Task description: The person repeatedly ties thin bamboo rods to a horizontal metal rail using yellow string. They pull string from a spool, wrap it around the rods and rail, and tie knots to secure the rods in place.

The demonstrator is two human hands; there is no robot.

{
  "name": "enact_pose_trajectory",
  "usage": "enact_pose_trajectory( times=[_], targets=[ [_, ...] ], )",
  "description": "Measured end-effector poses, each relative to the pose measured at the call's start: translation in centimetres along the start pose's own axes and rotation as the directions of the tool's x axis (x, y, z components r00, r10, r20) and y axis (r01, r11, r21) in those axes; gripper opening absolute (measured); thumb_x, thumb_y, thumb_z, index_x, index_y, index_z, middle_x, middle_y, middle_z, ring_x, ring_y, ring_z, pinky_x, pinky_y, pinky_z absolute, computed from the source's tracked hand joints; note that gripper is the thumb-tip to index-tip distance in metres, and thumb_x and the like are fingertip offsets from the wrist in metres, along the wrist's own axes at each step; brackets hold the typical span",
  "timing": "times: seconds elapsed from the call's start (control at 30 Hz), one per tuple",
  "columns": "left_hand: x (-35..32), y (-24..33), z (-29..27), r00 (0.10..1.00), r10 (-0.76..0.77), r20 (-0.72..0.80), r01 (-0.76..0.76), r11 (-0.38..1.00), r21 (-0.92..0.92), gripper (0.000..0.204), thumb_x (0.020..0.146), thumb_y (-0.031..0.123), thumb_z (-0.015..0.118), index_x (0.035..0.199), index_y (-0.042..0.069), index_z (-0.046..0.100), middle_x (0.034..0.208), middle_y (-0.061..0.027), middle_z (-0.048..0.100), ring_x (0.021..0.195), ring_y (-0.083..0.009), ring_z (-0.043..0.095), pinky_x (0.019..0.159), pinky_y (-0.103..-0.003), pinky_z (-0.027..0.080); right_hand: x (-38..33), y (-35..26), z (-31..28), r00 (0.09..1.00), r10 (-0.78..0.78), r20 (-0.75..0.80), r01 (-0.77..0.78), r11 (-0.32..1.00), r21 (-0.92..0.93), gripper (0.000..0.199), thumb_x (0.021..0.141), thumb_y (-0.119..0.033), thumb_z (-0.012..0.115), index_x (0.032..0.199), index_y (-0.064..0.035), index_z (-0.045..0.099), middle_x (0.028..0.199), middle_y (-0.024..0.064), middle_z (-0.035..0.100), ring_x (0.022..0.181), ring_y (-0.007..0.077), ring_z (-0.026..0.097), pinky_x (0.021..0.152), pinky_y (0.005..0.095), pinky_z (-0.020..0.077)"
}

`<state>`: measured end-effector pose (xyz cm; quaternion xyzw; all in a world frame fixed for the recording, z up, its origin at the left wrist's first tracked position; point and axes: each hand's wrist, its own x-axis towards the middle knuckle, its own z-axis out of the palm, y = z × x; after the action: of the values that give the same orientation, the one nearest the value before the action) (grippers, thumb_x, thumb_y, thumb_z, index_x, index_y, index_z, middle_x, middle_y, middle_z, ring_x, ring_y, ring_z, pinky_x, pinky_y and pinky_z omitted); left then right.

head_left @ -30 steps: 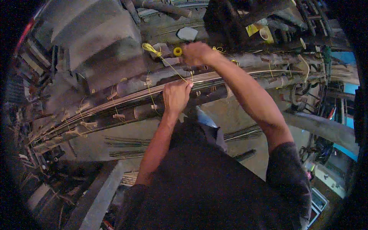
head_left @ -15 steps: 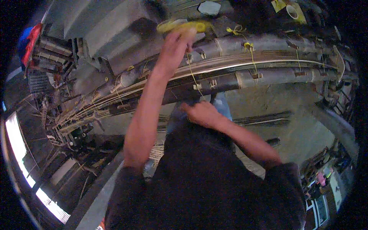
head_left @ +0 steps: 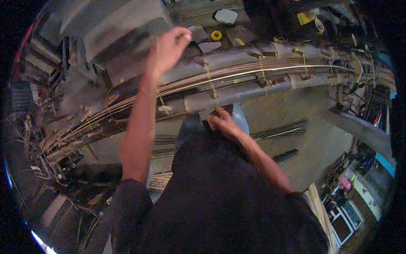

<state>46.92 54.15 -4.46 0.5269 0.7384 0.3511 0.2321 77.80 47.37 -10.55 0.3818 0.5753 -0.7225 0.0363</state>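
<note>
Left hand [head_left: 168, 47] raised, fingers pinched on a yellowish cord [head_left: 210, 82]; right hand [head_left: 223, 122] grips its lower end below the bundled strips [head_left: 253, 76].

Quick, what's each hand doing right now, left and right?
Left hand: raised, fingers pinched shut; what it holds cannot be told.
Right hand: closed on the yellowish tie string at the bundled canes.

No packages, labels, signs or screens.
</note>
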Motion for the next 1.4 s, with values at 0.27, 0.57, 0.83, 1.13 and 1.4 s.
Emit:
enact_pose_trajectory(
  times=[0.27,0.57,0.83,1.13,1.4],
  targets=[
    [-12.3,-0.4,7.2,0.925,0.29,-0.245,-0.186,0.909,0.372,0.019,0.083,0.024,0.062,0.09,0.006,0.068,0.084,-0.0119,0.068,0.077,-0.0318,0.065,0.07,-0.042,0.049,1.6,-28.3,2.5,0.813,-0.348,0.467,0.487,-0.036,-0.873,0.025,0.087,-0.021,0.059,0.1,-0.0002,0.063,0.088,0.0156,0.063,0.082,0.0345,0.063,0.075,0.0405,0.0513],
    [-10.8,1.9,7.0,0.996,0.075,-0.042,-0.053,0.921,0.385,0.02,0.085,0.03,0.061,0.081,0.012,0.069,0.076,-0.0097,0.068,0.07,-0.0277,0.065,0.065,-0.042,0.049,18.1,-17.2,-5.3,0.9,-0.424,-0.097,0.384,0.879,-0.282,0.028,0.095,-0.016,0.047,0.119,-0.0047,0.054,0.092,0.0142,0.06,0.086,0.0296,0.063,0.073,0.0416,0.0502],
    [-9.4,2.9,5.7,0.986,-0.159,0.046,0.164,0.894,-0.418,0.021,0.091,0.021,0.058,0.099,0.005,0.069,0.088,-0.0119,0.07,0.092,-0.0187,0.068,0.08,-0.035,0.052,5.5,-2.6,3.2,0.835,-0.293,0.466,0.55,0.459,-0.697,0.028,0.088,-0.017,0.05,0.113,-0.0099,0.058,0.075,0.0182,0.066,0.07,0.0393,0.066,0.057,0.05,0.0535],
    [5.4,-5.9,8.0,0.732,-0.411,0.544,0.674,0.552,-0.49,0.042,0.094,0.043,0.048,0.083,0.004,0.058,0.068,-0.0004,0.049,0.065,-0.0142,0.05,0.062,-0.032,0.044,4.8,-3.0,1.6,0.786,-0.321,0.529,0.615,0.32,-0.721,0.032,0.078,-0.014,0.059,0.109,-0.0082,0.054,0.079,0.015,0.064,0.069,0.0334,0.064,0.063,0.0474,0.0524],
    [-0.9,-8.9,-6.7,0.976,-0.101,0.194,0.069,0.984,0.164,0.044,0.091,0.045,0.053,0.109,0.007,0.067,0.1,-0.0148,0.069,0.092,-0.0325,0.066,0.083,-0.041,0.05,-1.2,-4.2,11.4,0.979,-0.198,0.051,0.19,0.972,0.136,0.045,0.081,-0.001,0.062,0.123,-0.0094,0.047,0.097,0.0097,0.062,0.085,0.0238,0.063,0.078,0.0337,0.0523]
  ],
)
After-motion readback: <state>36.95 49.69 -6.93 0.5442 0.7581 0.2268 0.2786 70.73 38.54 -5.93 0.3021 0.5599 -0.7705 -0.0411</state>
